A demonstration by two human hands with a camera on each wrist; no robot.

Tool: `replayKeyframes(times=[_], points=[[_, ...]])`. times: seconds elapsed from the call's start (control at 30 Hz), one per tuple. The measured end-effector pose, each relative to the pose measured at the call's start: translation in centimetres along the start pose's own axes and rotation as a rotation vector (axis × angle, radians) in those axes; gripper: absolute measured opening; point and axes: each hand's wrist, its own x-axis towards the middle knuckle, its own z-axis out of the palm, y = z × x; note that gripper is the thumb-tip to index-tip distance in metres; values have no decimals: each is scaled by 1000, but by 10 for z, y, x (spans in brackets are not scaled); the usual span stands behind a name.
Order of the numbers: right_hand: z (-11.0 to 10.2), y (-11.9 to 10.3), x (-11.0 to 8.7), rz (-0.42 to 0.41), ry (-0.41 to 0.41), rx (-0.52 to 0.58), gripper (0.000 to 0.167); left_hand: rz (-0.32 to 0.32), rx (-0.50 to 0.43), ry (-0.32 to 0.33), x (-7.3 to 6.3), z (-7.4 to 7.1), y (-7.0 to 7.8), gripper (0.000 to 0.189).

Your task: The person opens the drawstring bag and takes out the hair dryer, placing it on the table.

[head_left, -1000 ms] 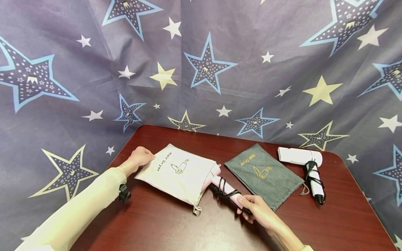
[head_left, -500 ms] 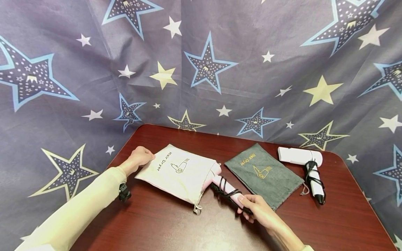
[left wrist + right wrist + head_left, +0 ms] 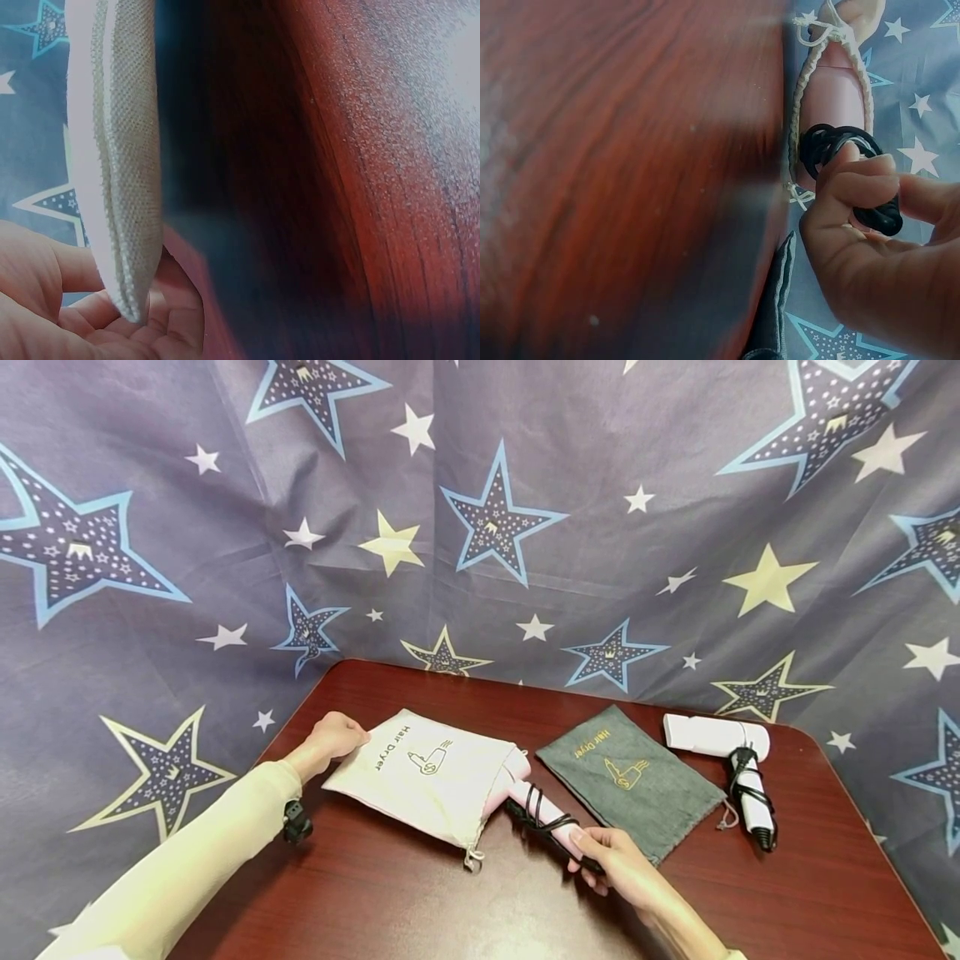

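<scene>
My left hand point(image 3: 335, 737) pinches the closed end of a cream drawstring bag point(image 3: 435, 777) printed "Hair Dryer". In the left wrist view the edge of the bag point(image 3: 129, 150) runs down between thumb and fingers. From the bag's mouth sticks out a pink hair dryer point(image 3: 543, 812), its head mostly hidden inside the cloth. Black cord is wound around its handle, which my right hand point(image 3: 617, 863) grips near the lower end. The right wrist view shows the pink body point(image 3: 834, 97) between the open sides of the mouth, with looped cord point(image 3: 829, 146) close by the fingers.
Right of the bag a grey "Hair Dryer" pouch point(image 3: 637, 785) lies flat, its drawstring at the right corner. Beside it sits a white hair dryer point(image 3: 716, 737) with cord wrapped on its handle. A star-patterned cloth point(image 3: 480, 527) hangs behind the reddish-brown table point(image 3: 360, 902).
</scene>
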Motion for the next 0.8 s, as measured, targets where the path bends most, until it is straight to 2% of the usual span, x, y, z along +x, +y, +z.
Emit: replayKeyframes(times=[0.63, 0.8], points=[[0, 1, -1, -5, 6, -5, 42, -5, -10, 8, 2, -1, -3, 16], [-2, 1, -2, -2, 31, -9, 42, -10, -21, 13, 3, -4, -8, 16]])
